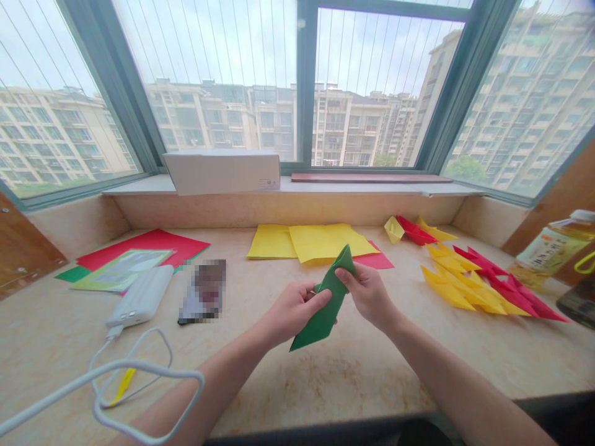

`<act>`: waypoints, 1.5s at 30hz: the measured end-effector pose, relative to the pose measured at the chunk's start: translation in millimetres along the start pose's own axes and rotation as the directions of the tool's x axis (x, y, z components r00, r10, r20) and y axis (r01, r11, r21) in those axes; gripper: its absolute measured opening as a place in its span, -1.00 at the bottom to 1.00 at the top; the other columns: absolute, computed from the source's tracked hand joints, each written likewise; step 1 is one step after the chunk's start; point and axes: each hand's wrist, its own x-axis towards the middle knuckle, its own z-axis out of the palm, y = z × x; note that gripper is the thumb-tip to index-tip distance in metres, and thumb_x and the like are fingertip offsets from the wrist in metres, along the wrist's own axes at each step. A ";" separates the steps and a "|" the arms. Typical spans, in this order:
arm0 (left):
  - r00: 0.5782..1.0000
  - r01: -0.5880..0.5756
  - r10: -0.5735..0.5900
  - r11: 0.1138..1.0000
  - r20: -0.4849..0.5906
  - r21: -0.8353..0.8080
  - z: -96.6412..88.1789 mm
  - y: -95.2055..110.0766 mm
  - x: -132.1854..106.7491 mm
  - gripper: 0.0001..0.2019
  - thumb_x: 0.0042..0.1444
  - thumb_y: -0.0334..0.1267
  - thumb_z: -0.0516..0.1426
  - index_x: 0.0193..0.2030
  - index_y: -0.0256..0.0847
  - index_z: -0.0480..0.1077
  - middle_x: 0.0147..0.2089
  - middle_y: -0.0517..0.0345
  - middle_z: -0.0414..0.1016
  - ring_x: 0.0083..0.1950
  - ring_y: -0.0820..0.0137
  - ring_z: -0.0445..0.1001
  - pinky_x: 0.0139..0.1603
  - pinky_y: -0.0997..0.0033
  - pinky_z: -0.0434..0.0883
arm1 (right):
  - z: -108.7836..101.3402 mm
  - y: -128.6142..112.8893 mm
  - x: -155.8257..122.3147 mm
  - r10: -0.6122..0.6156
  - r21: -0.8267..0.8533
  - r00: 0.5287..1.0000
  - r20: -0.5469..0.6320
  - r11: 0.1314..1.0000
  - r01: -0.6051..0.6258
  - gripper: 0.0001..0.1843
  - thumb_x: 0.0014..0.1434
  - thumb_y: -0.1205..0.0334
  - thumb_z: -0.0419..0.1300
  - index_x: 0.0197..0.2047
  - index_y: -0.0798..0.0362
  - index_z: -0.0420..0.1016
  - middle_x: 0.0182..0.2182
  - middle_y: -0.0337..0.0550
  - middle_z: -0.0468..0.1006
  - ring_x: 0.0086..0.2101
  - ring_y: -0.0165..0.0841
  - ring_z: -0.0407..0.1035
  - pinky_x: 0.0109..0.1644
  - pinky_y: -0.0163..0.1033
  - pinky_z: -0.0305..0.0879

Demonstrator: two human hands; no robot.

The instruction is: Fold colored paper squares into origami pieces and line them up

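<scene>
A folded piece of green paper [325, 316] is held up at a slant above the counter, its upper end narrowing to a point. My left hand [297, 308] grips its left side, thumb lying over the front face. Near the upper end, my right hand [365, 290] pinches the right edge between thumb and fingers. Some fingers of both hands are hidden behind the paper. Beyond it, sheets of yellow paper [325, 243] lie flat, with a red sheet [381, 255] partly under them.
Folded yellow paper shapes [465, 285] and red ones [525, 294] cluster at right beside a bottle [558, 241]. At left lie red sheets [139, 248], a white power bank [142, 294] and a blurred-out flat object [204, 291]. A white cable [153, 365] loops over my left forearm.
</scene>
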 end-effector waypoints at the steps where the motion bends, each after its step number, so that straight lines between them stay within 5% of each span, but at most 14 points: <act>1: 0.999 0.022 -0.021 0.999 0.029 -0.027 0.9 -0.6 -0.5 -0.54 0.13 0.14 0.20 -0.18 -0.31 0.43 -0.29 -0.02 0.57 -0.32 0.25 0.61 -0.35 0.36 0.47 | 0.2 -0.7 -0.3 0.005 0.010 1.000 0.008 1.000 -0.005 -0.53 0.16 -0.17 0.25 -0.48 0.07 0.38 -0.60 -0.27 0.35 -0.58 -0.42 0.22 -0.54 -0.32 0.15; 7: 0.999 -0.052 0.050 0.993 -0.018 -0.104 2.2 -2.7 0.4 -0.56 0.14 0.09 0.23 -0.11 -0.31 0.42 -0.19 -0.07 0.59 -0.25 0.22 0.64 -0.28 0.34 0.49 | -1.1 -9.5 -0.7 0.001 -0.095 0.993 0.119 0.995 0.010 -0.40 0.30 -0.25 0.01 -0.54 0.06 0.31 -0.62 -0.24 0.35 -0.58 -0.42 0.24 -0.54 -0.32 0.15; 11: 0.993 -0.090 0.078 0.988 -0.093 -0.128 0.5 -1.7 2.4 -0.56 0.12 0.05 0.26 -0.08 -0.23 0.29 -0.24 0.02 0.59 -0.29 0.23 0.64 -0.31 0.33 0.50 | 0.0 -12.3 -3.3 -0.015 -0.190 0.960 0.278 0.979 0.070 -0.50 0.33 -0.17 0.04 -0.43 0.07 0.39 -0.54 -0.19 0.47 -0.51 -0.37 0.36 -0.48 -0.31 0.24; 15: 0.986 -0.120 0.109 0.989 -0.126 -0.081 2.5 -2.2 1.1 -0.57 0.17 0.13 0.18 -0.13 -0.19 0.22 -0.31 0.13 0.54 -0.39 0.31 0.60 -0.43 0.38 0.48 | 3.0 -8.7 -5.5 -0.066 -0.175 0.946 0.316 0.976 0.127 -0.56 0.35 -0.10 0.03 -0.37 0.07 0.40 -0.52 -0.20 0.46 -0.49 -0.36 0.37 -0.44 -0.30 0.28; 18: 0.968 -0.157 0.170 0.984 -0.185 0.081 2.9 -3.2 0.1 -0.57 0.25 0.20 0.02 -0.16 -0.18 0.25 -0.43 0.24 0.43 -0.52 0.40 0.47 -0.51 0.40 0.42 | 5.6 -6.5 -6.6 -0.094 -0.171 0.946 0.309 0.973 0.153 -0.56 0.37 -0.08 0.00 -0.37 0.07 0.40 -0.51 -0.23 0.41 -0.49 -0.39 0.29 -0.44 -0.30 0.22; 24: 0.877 -0.210 0.385 0.845 -0.287 0.491 -1.0 -3.8 2.0 -0.53 0.31 0.15 -0.05 -0.36 -0.21 0.34 -0.47 0.18 0.40 -0.42 0.38 0.36 -0.40 0.40 0.26 | 8.4 -5.2 -10.0 -0.001 -0.220 0.922 0.386 0.971 0.093 -0.40 0.38 -0.19 -0.11 -0.55 0.06 0.21 -0.62 -0.33 0.13 -0.57 -0.48 0.01 -0.54 -0.33 -0.07; 38: 0.892 -0.248 0.360 0.895 -0.274 0.371 -3.1 -6.6 2.7 -0.54 0.27 0.17 0.00 -0.35 -0.22 0.33 -0.45 0.19 0.39 -0.42 0.40 0.34 -0.39 0.43 0.29 | 16.6 -4.4 -19.4 -0.060 -0.098 0.911 0.407 0.989 0.109 -0.44 0.36 -0.20 -0.06 -0.50 0.04 0.23 -0.59 -0.30 0.21 -0.55 -0.47 0.09 -0.53 -0.34 0.04; 45: 0.905 -0.254 0.332 0.923 -0.265 0.289 -1.2 -12.9 8.2 -0.59 0.32 0.12 -0.05 -0.25 -0.21 0.29 -0.44 0.21 0.38 -0.46 0.43 0.36 -0.46 0.46 0.32 | 20.9 -5.8 -19.5 -0.067 -0.261 0.950 0.305 0.954 0.150 -0.43 0.39 -0.10 -0.07 -0.59 0.02 0.10 -0.67 -0.33 0.15 -0.63 -0.48 0.03 -0.57 -0.32 -0.08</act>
